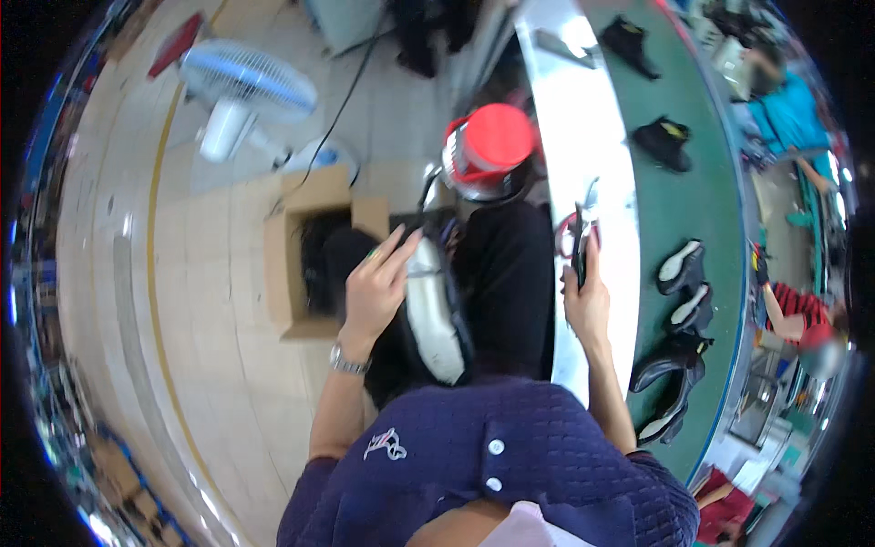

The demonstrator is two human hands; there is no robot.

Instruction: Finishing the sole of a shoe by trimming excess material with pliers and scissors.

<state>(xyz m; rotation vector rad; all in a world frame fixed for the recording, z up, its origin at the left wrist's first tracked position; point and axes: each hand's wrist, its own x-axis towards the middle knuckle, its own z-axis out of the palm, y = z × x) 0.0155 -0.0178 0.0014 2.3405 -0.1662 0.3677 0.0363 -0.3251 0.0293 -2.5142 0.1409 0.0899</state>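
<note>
A black shoe upper with a white underside lies lengthwise over my lap. My left hand is at its far left edge, fingers closed on the upper beside a narrow dark strip. My right hand is closed around a slim dark-handled tool above the white bench. The tool's far end looks metallic, but blur hides its exact kind. Right beside that tool, a small red ring-shaped thing rests on the bench.
Along my right runs a shiny white bench, bordering a green conveyor belt with several black shoe uppers. A red-lidded container stands ahead. Leftward are an open cardboard box and a fan. Other people work beyond the belt.
</note>
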